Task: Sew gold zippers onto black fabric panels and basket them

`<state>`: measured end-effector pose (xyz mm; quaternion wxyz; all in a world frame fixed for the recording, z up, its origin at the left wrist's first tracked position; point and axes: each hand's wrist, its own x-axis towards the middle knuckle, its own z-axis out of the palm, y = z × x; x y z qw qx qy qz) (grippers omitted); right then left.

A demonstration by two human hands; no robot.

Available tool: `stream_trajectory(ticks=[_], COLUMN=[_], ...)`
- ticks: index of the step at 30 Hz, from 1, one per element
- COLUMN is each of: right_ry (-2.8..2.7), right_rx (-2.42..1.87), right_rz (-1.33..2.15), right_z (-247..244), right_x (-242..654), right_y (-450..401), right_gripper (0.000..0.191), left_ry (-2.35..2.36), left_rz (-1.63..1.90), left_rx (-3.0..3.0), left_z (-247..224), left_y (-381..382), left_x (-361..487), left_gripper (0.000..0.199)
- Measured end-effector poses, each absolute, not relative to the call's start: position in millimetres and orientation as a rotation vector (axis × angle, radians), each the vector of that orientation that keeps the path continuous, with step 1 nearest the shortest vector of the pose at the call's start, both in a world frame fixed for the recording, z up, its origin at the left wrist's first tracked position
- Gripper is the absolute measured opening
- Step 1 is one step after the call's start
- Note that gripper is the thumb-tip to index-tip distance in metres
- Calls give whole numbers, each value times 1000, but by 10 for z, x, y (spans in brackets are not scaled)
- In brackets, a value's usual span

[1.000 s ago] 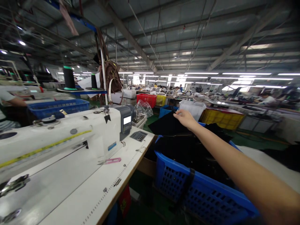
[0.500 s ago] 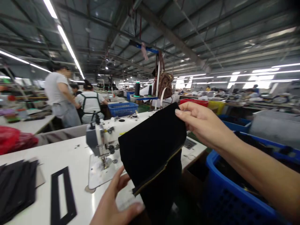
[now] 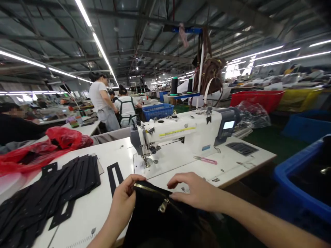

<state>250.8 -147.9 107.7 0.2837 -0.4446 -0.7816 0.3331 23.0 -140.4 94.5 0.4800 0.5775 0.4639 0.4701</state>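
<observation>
A black fabric piece (image 3: pixel 152 220) with a gold-toothed zipper (image 3: pixel 148 187) hangs at the front edge of the sewing table. My left hand (image 3: pixel 122 198) is closed on its upper left corner, at the zipper's end. On the zipper hangs a metal slider with a pull (image 3: pixel 163 205). Over the right part of the upper edge is my right hand (image 3: pixel 199 191), thumb and forefinger apart; the thumb is at the fabric's edge, and whether it touches I cannot tell. Just beyond the hands stands a white sewing machine (image 3: pixel 181 132).
Black cut pieces (image 3: pixel 69 182) are heaped on the left of the white table, near a black slotted frame (image 3: pixel 115 175). Pink-handled thread snips (image 3: pixel 205 159) lie below the machine arm. A blue basket (image 3: pixel 281 172) stands at right; red plastic (image 3: pixel 64 137) lies at left. People work beyond.
The fabric has come down from in front of the machine to the table's front edge, its zipper now uppermost. My left hand has closed on it; my right hand has lowered and loosened. The view has swung left.
</observation>
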Motion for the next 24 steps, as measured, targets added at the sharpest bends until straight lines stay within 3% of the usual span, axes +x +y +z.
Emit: stream_trajectory(ticks=[5, 10, 16, 20, 24], right_ry=[-1968, -2000, -1951, -1909, -2059], right_rx=[-1095, -1217, -1197, -1208, -1286], right_rz=[1153, 1004, 1084, 1212, 974], right_z=[1032, 979, 1165, 1431, 1661], right_x=[2460, 2506, 2768, 2911, 2943], right_y=[-1701, -1756, -1655, -1607, -1415], right_gripper=[32, 13, 11, 13, 19], left_ry=[1298, 1328, 1077, 1027, 1041], left_rz=[1165, 1193, 905, 802, 681], left_rx=[1432, 1500, 1456, 1447, 1519], left_z=[991, 1085, 1166, 1010, 717], left_y=[-1450, -1498, -1529, -1593, -1745], left_x=[226, 265, 113, 240, 487], left_gripper=[25, 23, 36, 47, 48])
